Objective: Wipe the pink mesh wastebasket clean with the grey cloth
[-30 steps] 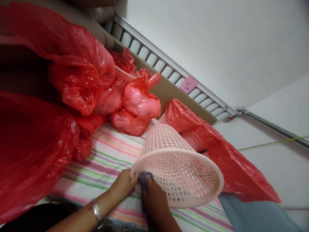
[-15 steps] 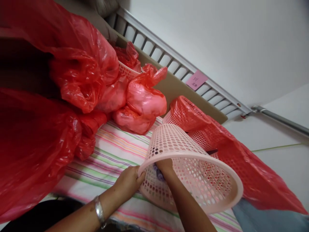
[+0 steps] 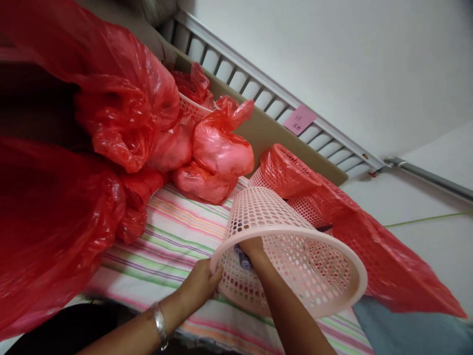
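A pale pink perforated plastic basket (image 3: 269, 207) lies tilted on its side, its wide mouth facing me. My left hand (image 3: 203, 283), with a silver bracelet at the wrist, grips the rim on its left side. Through the mouth reaches my right hand (image 3: 253, 248), closed around a purple cloth (image 3: 243, 258) against the inner wall. The fingers of that hand are mostly hidden by the basket and the cloth. Beneath the basket spreads a striped sheet (image 3: 173, 246) in white, pink, green and orange.
Red plastic bags (image 3: 221, 148) pile up on the left, some of them filled. Behind on the right, more pink baskets (image 3: 303, 209) stand under a red plastic sheet (image 3: 388, 261). A metal rail (image 3: 251, 84) with a pink note (image 3: 300, 120) runs along the wall.
The basket's mouth has shifted slightly up and left. Both hands keep their places at the rim and inside, and the purple cloth shows a little differently beneath the right hand.
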A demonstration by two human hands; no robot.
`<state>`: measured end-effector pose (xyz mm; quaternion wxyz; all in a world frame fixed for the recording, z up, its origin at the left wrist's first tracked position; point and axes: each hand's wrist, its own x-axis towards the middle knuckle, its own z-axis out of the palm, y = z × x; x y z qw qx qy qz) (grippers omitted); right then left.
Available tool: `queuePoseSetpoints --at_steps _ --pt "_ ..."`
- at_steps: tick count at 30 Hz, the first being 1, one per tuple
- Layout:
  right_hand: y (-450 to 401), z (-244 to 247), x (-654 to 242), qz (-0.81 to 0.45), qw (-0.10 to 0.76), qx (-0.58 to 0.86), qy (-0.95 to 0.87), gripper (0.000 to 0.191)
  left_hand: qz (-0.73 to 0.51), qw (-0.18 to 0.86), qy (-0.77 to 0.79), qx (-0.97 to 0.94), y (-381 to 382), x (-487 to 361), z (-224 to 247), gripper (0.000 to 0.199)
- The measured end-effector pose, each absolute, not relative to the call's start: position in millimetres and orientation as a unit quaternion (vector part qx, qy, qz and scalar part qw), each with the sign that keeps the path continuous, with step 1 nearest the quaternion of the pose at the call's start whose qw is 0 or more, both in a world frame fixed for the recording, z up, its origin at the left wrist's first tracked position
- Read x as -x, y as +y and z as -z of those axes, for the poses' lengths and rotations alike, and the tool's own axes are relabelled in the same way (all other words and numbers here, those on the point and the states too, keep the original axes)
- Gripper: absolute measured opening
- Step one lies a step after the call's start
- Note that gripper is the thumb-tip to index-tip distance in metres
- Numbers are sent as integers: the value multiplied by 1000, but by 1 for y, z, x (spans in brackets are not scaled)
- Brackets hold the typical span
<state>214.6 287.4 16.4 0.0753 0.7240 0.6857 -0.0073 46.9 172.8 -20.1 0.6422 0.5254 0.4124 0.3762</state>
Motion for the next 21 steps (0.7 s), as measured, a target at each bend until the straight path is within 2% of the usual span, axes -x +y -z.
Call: queuePoseSetpoints --at_steps 6,11,16,21 --pt "193 -15 -195 14 104 -720 686 32 -398 606 420 -546 179 -49 25 39" --pt "143 -22 -191 27 109 -725 680 30 -400 499 460 -616 188 -27 10 34" --pt "174 -20 -190 18 147 -737 660 31 -363 449 471 -667 186 -11 -3 28" --pt "251 -16 -193 7 79 -738 671 33 -340 449 468 -681 188 -8 -11 26"
